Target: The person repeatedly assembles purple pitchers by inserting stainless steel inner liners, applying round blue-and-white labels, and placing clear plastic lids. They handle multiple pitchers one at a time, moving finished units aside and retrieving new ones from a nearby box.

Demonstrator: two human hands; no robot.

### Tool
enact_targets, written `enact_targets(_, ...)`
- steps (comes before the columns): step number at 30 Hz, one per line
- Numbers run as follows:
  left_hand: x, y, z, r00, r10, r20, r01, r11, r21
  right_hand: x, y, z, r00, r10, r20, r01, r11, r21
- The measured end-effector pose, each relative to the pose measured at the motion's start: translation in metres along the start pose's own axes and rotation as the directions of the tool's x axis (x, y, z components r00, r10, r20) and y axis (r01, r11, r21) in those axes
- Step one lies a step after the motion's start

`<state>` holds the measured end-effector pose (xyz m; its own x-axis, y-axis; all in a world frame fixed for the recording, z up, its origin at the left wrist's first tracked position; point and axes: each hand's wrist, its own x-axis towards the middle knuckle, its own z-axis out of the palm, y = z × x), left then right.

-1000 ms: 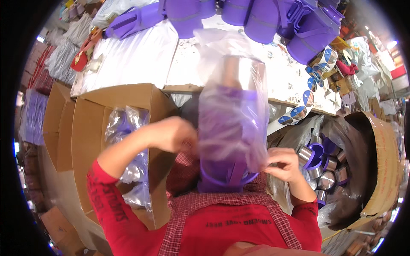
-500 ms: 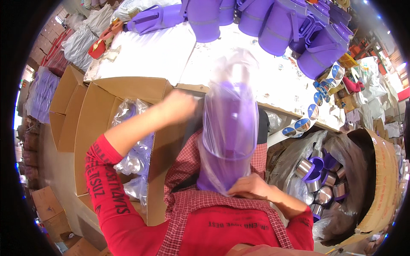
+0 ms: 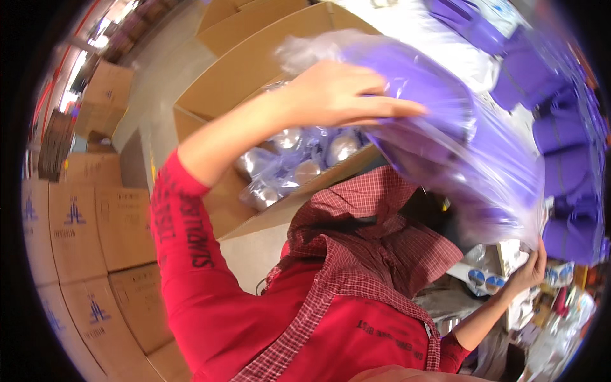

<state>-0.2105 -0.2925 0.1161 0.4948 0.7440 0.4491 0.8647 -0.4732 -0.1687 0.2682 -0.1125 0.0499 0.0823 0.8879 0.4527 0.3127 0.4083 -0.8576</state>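
A purple plastic canister (image 3: 423, 86) in a clear plastic bag (image 3: 490, 184) is held tilted across in front of me, blurred by motion. My left hand (image 3: 347, 95) grips its upper left end through the bag, thumb underneath and fingers over it. At the lower right, my right hand (image 3: 529, 270) pinches the gathered end of the bag. Below my left forearm stands an open cardboard carton (image 3: 254, 70). Bagged purple pieces with shiny metal ends (image 3: 299, 165) lie inside it.
Several purple canisters (image 3: 525, 73) stand along the white-covered table (image 3: 401, 19) on the right. Closed cartons (image 3: 79, 223) are stacked at the left. A strip of round blue labels (image 3: 480, 280) hangs near my right forearm.
My view has turned left. The bagged canister has gone from upright before my lap to tilted beside the carton. My left hand, formerly free of it, now grips it; my right has moved outward.
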Motion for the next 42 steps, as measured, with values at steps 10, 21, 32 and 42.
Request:
enact_targets(10,-0.327,-0.111,0.039,0.088,-0.754,0.651,0.418,0.621,0.663,-0.059,0.030,0.189,0.666,0.084,0.741,-0.012,0.995,-0.102)
enact_targets(21,-0.453,-0.077,0.206,0.571,-0.804,0.164,0.761,0.594,0.262,-0.053,0.068,0.120,0.722,0.410,0.558,-0.127,0.870,-0.476)
enact_targets(32,-0.474,-0.054,0.174,-0.191,-0.961,-0.198,0.944,-0.235,0.232,-0.389,0.063,-0.112,0.474,0.860,-0.186,-0.656,0.204,-0.727)
enact_targets(42,-0.534,-0.180,0.137,0.242,-0.955,-0.174,0.951,0.198,0.237,-0.486,-0.064,0.009,-0.037,0.996,0.083,-0.999,-0.038,0.007)
